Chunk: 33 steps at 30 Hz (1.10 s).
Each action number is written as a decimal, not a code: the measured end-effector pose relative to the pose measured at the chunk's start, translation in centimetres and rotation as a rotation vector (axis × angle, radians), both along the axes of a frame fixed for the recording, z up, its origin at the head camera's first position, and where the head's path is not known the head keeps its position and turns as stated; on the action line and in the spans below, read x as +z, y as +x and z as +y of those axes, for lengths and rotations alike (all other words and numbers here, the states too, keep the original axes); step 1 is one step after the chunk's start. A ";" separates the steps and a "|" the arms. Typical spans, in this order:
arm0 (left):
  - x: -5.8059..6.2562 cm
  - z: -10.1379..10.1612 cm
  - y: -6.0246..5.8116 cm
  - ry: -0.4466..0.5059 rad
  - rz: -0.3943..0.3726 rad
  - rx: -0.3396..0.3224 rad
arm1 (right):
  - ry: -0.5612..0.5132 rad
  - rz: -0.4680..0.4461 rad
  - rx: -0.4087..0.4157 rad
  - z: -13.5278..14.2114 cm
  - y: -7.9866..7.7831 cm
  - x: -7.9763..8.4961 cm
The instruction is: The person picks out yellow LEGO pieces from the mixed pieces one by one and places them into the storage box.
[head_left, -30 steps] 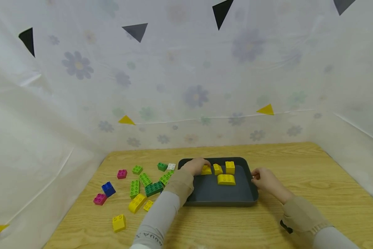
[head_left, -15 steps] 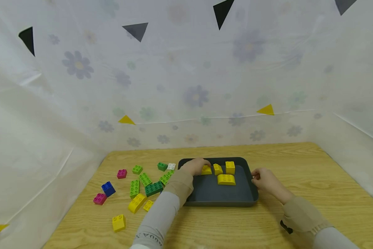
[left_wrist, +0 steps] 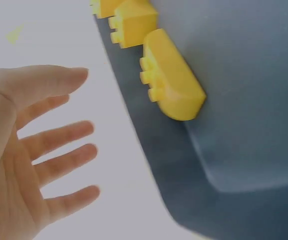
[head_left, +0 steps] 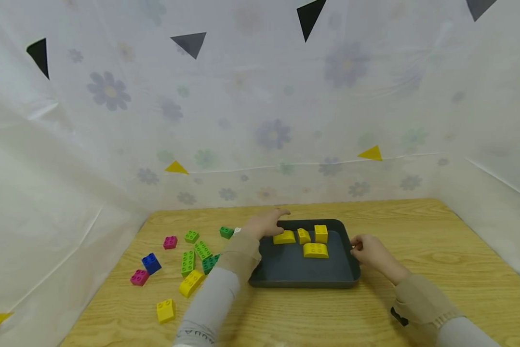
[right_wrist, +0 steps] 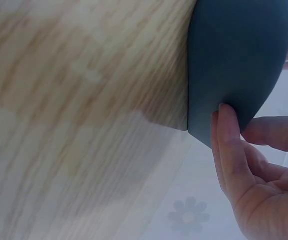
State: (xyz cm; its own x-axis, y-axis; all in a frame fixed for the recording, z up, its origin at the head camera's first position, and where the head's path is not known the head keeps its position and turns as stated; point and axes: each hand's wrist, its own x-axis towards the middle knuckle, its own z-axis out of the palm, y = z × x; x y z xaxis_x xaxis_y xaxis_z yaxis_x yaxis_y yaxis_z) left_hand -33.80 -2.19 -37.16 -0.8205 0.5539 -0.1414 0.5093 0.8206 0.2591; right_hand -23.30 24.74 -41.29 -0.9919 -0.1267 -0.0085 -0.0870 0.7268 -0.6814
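A dark grey tray (head_left: 312,275) with smooth, rounded corners and low walls sits on the wood-grained tabletop (head_left: 437,241), near the middle of the back edge. The right hand (head_left: 374,253) pinches the tray's right wall, thumb on one side and fingers on the other. The left hand (head_left: 263,225) is above the tray's back left corner, its fingers straight and spread, apart from the glossy yellow arched block (head_left: 284,237) just beside it.

In a row with that block along the tray's back wall stand a small yellow block (head_left: 303,236) with a sloped face and a boxy yellow brick (head_left: 321,233); a studded, round-ended yellow block (head_left: 315,250) lies in front of them.

Studded plastic pieces lie scattered toward the tabletop's left edge: lime bricks (head_left: 188,262), a dark green brick (head_left: 226,232), magenta bricks (head_left: 139,277), a blue brick (head_left: 151,263) and a curved yellow block (head_left: 192,283).

A broad stretch of wood grain runs from the tray to the tabletop's right edge. A wrinkled, flower-printed sheet (head_left: 251,101) hangs behind the back edge.
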 end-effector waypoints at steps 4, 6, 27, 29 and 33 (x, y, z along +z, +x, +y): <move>0.8 -0.8 0.2 -0.019 0.204 0.004 | -0.006 -0.004 -0.004 -0.1 0.0 0.1; 1.1 -1.4 0.4 -0.024 0.276 0.014 | -0.005 -0.003 -0.006 -0.1 0.0 0.1; 0.8 -10.5 5.0 0.126 0.393 0.209 | 0.009 0.016 -0.005 0.1 -0.1 -0.2; 0.5 -11.4 5.4 0.128 0.414 0.232 | 0.012 0.022 -0.004 0.1 -0.1 -0.2; 0.0 -13.4 6.2 0.156 0.443 0.276 | 0.009 0.005 -0.008 0.0 -0.1 -0.2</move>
